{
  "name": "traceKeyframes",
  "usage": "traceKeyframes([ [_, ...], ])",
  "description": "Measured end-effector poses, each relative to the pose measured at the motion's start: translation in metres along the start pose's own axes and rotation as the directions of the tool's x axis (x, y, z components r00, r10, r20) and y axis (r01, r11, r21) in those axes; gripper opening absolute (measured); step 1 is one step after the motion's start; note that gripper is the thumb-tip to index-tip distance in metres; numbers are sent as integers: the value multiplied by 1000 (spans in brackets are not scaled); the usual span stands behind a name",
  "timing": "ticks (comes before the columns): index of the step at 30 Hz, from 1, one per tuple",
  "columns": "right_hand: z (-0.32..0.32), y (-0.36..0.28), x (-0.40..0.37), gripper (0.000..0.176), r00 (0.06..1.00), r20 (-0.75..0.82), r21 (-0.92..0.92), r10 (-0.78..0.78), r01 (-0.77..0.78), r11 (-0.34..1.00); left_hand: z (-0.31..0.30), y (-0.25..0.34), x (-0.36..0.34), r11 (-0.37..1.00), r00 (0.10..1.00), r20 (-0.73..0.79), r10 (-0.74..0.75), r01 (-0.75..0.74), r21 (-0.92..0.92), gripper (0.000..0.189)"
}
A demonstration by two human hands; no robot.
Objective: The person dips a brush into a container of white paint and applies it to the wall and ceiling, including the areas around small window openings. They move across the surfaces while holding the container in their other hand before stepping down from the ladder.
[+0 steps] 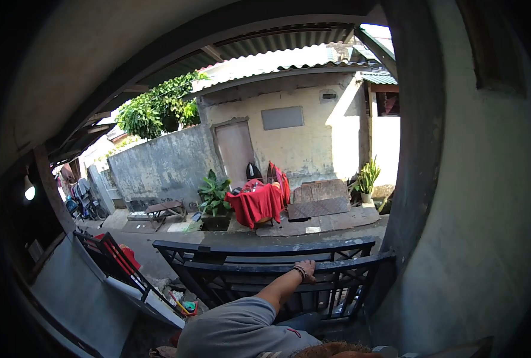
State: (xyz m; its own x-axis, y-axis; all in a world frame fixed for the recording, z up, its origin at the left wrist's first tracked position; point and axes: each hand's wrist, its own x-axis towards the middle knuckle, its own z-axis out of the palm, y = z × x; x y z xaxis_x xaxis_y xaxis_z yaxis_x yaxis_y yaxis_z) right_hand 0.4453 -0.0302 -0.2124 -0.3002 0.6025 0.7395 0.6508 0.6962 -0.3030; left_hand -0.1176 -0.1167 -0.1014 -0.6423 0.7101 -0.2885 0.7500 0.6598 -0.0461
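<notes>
My left hand (305,271) rests on the top rail of a black metal gate (229,268), with its fingers closed over the rail. Dark bracelets circle that wrist, and the arm reaches out of a grey short sleeve (235,325). Another gate panel or rail (265,246) stands just beyond the one I hold. Along the bottom edge shows part of a bare forearm (337,349), apparently my right one; its hand is out of view. A small pale object (386,351) lies at the lower edge, too cut off to name.
Across the lane, a table under a red cloth (256,203) stands beside a potted plant (367,179) and concrete slabs (318,200). A low wooden bench (164,209) is farther left. A wall (480,209) flanks me on the right, a low railing (128,268) on the left.
</notes>
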Motion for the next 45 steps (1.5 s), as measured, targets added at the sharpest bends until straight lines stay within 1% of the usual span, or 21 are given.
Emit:
traceKeyframes([
  [1,1,0,2,16,999,-37,-13,-18,17,1000,1,-3,-1,999,999,-18,39,-39,-3,74],
  [2,1,-10,-17,18,857,267,9,441,-460,888,-5,-5,-5,997,997,-13,74,-74,-5,66],
  [4,-22,-41,2,24,788,293,-64,541,-549,834,25,-24,32,988,986,-68,153,-153,13,57],
  [5,-31,-45,19,27,756,283,-94,591,-591,801,16,-21,27,991,991,-16,132,-132,24,55],
  [6,-36,-46,20,28,790,246,-40,562,-571,820,10,-17,25,994,994,10,105,-106,21,54],
  [7,-34,-43,18,17,766,251,-55,591,-599,799,23,-27,41,992,993,14,120,-120,29,55],
  [9,-33,-43,14,19,758,216,-37,616,-624,780,21,-31,37,984,984,-12,177,-177,18,55],
  [12,-37,-43,13,22,748,248,-15,616,-633,774,23,-34,36,983,982,-58,181,-180,28,54],
  [14,-49,-48,18,26,734,297,-81,611,-618,782,27,-40,45,974,971,-78,227,-225,35,55],
  [16,-54,-47,11,26,752,286,15,594,-623,782,17,-34,28,964,957,-114,266,-260,62,55],
  [20,-85,-61,-3,27,686,254,-49,682,-695,717,3,-26,10,950,937,-163,310,-300,87,55],
  [23,-110,-65,-25,28,634,190,-27,750,-760,649,39,-48,43,889,802,-405,440,-453,69,54],
  [25,-125,-66,-27,28,610,185,-93,770,-769,632,29,-44,39,915,873,-277,400,-397,70,62],
  [29,-123,-62,-23,27,559,233,-74,796,-806,587,39,-54,55,920,885,-253,392,-372,124,74],
  [31,-118,-59,-23,28,567,220,-63,794,-804,592,41,-58,60,899,859,-268,437,-415,137,72],
  [33,-115,-60,-23,30,564,220,-77,796,-803,590,19,-32,27,917,883,-247,399,-386,103,71],
  [35,-117,-55,-18,31,558,233,-90,797,-803,589,32,-42,41,891,821,-346,454,-426,160,69],
  [38,-119,-57,-15,30,539,278,-91,795,-809,580,19,-29,23,911,864,-291,411,-404,87,68],
  [41,-118,-56,-16,31,525,289,-100,800,-815,571,28,-40,37,893,832,-328,447,-437,109,62],
  [44,-114,-54,-21,26,591,230,-44,773,-787,615,20,-31,28,886,830,-326,453,-460,59,57],
  [45,-114,-54,-20,25,584,241,-43,775,-791,610,21,-32,30,886,832,-323,452,-459,56,56],
])
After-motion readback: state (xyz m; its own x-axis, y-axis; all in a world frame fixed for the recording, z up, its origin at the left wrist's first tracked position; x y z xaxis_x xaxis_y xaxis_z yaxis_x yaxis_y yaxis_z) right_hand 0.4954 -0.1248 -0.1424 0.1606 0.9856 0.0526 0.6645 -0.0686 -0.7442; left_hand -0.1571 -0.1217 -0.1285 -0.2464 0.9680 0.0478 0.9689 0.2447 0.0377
